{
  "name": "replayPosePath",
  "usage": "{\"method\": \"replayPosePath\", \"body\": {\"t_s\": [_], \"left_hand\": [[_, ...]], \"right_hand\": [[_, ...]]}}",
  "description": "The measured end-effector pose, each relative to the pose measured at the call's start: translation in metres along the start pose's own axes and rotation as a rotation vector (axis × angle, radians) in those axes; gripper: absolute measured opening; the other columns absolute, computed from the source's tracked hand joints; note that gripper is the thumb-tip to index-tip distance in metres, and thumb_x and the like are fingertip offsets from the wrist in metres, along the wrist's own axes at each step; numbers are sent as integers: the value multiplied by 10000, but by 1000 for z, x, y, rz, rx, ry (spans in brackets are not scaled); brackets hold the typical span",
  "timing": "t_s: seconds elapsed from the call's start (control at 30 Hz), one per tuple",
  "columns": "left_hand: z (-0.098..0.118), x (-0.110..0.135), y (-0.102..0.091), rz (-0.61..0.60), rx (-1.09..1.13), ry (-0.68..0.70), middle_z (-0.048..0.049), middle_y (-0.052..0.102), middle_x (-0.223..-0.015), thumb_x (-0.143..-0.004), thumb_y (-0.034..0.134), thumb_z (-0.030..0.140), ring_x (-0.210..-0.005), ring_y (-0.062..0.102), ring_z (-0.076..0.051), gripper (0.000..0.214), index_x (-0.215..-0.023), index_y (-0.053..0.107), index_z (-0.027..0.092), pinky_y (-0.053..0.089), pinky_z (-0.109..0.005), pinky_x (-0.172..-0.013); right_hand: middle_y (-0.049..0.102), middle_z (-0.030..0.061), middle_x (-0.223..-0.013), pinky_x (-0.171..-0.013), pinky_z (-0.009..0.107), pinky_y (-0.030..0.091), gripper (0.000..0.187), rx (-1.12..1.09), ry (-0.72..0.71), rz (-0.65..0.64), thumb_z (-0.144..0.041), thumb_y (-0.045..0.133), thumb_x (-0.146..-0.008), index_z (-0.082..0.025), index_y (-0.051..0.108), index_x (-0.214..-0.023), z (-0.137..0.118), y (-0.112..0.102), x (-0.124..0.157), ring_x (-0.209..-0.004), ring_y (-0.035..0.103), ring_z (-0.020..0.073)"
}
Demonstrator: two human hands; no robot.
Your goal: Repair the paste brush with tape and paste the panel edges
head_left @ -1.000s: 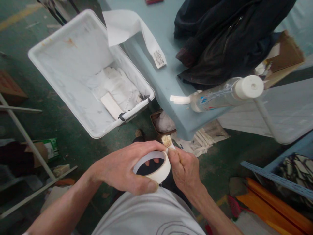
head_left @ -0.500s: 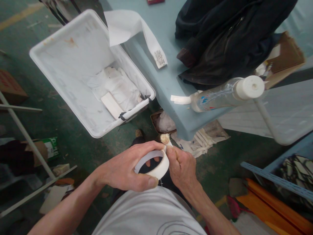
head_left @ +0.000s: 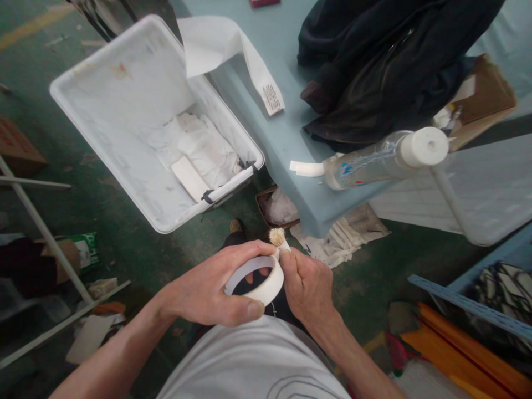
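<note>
A roll of white tape (head_left: 269, 286) is gripped in my left hand (head_left: 211, 282), thumb on the near rim and fingers along the far side. My right hand (head_left: 310, 280) is closed around a bundle of pale bristles or fibres (head_left: 277, 237), whose frayed tip sticks out above the thumb. White tape wraps the bundle just below that tip, where the roll meets it. The bundle's lower part is hidden inside my right fist. Both hands are close together in front of my white shirt.
A white plastic bin (head_left: 120, 111) with white cloth-like material inside stands ahead on the left. On the blue-covered table (head_left: 286, 138) are a clear bottle with a white cap (head_left: 374, 160), a dark jacket (head_left: 382, 72) and a white strip (head_left: 249, 61). Metal racks flank both sides.
The tape roll and the bundle's tip have shifted slightly left. The bristle end has turned a little toward the left. Both hands keep their holds.
</note>
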State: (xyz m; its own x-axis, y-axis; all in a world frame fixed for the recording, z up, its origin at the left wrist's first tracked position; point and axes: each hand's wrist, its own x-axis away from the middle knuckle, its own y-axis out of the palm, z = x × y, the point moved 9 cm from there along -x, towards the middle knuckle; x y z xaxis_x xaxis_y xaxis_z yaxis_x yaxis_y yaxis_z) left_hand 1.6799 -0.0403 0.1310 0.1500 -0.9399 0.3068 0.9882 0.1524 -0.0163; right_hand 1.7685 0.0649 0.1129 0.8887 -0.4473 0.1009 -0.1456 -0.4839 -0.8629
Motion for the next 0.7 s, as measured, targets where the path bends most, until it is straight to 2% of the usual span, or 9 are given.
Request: {"method": "replayPosePath", "body": {"t_s": [0.33, 0.5, 0.7], "left_hand": [[-2, 5, 4, 43, 47, -10, -86, 670, -1342, -789, 670, 370, -1194, 652, -291, 580, -1336, 589, 195, 515, -400, -1069], [-3, 6, 6, 71, 53, -65, -92, 680, -1295, -784, 657, 375, -1161, 655, -294, 578, -1325, 595, 178, 536, -408, -1031], [-4, 7, 8, 89, 34, -88, -107, 685, -1289, -796, 661, 397, -1149, 654, -301, 619, -1366, 575, 170, 550, -420, -1009]], "right_hand": [[633, 27, -557, -583, 309, 229, 656, -73, 104, -70, -510, 225, -1119, -218, 601, -668, 6, 10, 2, -525, 512, 146], [694, 39, -623, -595, 315, 236, 686, -110, 146, -131, -544, 197, -1116, -222, 648, -712, 10, 16, 4, -561, 560, 158], [700, 46, -638, -601, 319, 242, 683, -109, 142, -145, -543, 200, -1118, -220, 658, -728, 10, 15, 4, -568, 565, 164]]}}
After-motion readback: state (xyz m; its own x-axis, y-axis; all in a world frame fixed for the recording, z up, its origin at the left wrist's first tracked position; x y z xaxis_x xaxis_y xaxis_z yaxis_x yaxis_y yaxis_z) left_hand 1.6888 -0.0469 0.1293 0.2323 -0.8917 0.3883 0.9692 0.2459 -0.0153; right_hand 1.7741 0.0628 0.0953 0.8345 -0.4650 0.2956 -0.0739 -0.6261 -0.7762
